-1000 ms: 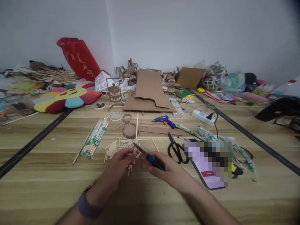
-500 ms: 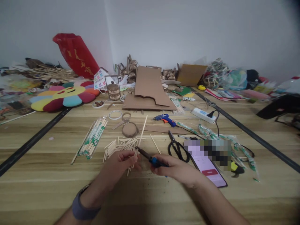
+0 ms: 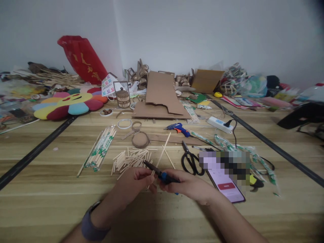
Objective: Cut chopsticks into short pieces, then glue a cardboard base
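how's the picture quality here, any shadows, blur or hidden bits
Head view: dim light, a soft dark shadow on the table below the left hand and right hand; head view: top right corner darkened; head view: coarse pixelation hides part of the phone

the near tabletop (image 3: 141, 219) lies open; loose sticks (image 3: 130, 159) block ahead, scissors (image 3: 189, 160) (and a phone (image 3: 225, 182)) rightward.

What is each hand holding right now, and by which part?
Left hand: a thin stick, pinched near its lower end. Right hand: a pointed blue-and-black tool, gripped by its handle end.
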`<state>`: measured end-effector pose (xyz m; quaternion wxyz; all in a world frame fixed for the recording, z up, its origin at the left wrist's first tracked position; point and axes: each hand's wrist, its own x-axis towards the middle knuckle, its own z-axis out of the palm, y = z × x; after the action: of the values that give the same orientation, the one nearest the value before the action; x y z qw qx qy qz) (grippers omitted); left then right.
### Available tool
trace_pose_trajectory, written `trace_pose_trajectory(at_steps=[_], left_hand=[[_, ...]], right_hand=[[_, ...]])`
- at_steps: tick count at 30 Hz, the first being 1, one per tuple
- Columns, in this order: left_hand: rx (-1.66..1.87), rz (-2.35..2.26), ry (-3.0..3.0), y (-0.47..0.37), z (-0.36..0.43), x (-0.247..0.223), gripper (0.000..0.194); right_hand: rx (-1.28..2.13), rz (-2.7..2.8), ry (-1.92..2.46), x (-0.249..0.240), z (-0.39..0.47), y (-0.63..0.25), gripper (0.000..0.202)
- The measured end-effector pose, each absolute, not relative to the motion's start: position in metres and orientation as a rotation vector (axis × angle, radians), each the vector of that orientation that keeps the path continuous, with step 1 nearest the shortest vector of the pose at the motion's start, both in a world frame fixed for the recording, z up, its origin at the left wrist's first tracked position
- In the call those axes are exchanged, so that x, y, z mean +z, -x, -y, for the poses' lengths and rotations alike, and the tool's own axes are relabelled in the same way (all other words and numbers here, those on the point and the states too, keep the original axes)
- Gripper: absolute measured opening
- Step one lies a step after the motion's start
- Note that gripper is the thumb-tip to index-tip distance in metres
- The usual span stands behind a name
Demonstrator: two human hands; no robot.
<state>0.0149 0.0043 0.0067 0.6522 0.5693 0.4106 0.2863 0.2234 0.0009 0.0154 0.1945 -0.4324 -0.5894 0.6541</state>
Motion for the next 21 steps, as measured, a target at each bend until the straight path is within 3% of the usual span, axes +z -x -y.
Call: trace_pose_trajectory(at_steps=[21], left_hand=[[0.602, -0.916, -1.357, -0.0138, -0.0039, 0.0075, 0.029]], right_hand=[[1.764, 1.885, 1.207, 0.0195, -0.0036, -0.2253, 0.018]])
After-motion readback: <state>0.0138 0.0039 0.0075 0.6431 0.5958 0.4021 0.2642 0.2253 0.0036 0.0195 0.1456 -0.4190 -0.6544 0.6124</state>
